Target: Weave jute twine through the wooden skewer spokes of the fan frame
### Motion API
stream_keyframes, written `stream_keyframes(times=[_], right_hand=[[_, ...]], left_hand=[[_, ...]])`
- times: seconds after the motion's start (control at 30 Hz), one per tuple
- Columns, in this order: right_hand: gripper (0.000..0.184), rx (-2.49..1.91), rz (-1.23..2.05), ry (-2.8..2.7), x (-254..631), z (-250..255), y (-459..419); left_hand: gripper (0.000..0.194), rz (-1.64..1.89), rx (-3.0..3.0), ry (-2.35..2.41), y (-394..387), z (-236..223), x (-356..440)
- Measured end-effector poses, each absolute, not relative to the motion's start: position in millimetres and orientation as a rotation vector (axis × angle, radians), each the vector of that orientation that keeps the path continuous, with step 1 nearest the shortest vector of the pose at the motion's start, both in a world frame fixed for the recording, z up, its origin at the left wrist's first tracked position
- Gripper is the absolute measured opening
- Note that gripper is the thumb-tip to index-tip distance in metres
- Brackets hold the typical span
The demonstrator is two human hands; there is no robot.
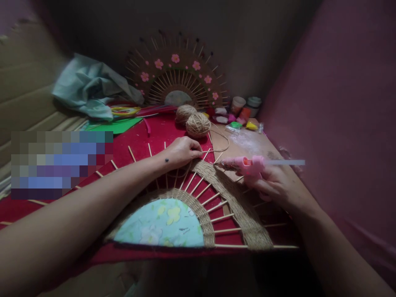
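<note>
A half-round fan (161, 220) of thin wooden sticks lies flat, with a light-blue floral centre and twine bands woven around it. My left hand (182, 150) pinches a strand of twine (216, 150) above the outer woven band (229, 192). That strand loops back to a ball of twine (198, 125). In my right hand (275, 181) is a pink glue gun (255, 164), a clear glue stick jutting from its rear. Its nozzle points left, close to the band's upper edge near my left fingers. My left forearm covers part of the fan's left side.
A finished-looking fan with pink flowers (175, 58) stands against the back wall. Behind the work lie a second twine ball (185, 113), yellow-handled scissors (125, 111), green sheet (123, 127), pale cloth (89, 82), small colourful packets (235, 125) and cups (238, 105). A pink wall rises at right.
</note>
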State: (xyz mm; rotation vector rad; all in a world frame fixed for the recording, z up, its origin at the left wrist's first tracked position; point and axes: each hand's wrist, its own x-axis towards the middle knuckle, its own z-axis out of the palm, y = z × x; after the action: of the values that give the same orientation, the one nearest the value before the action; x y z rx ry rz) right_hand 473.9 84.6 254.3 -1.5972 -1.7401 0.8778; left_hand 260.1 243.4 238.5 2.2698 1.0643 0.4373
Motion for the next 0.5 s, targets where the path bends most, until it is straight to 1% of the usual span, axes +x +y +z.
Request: stream_keyframes(times=[0.33,0.5], right_hand=[[0.042,-1.604,0.847,-1.782,470.0,258.0,85.4],[0.045,-1.603,0.885,-1.744,468.0,259.8,84.2]], left_hand=[[0.019,0.438,2.279,1.065,243.9,238.3,260.6],[0.019,0.435,2.275,1.059,243.6,238.1,260.4]])
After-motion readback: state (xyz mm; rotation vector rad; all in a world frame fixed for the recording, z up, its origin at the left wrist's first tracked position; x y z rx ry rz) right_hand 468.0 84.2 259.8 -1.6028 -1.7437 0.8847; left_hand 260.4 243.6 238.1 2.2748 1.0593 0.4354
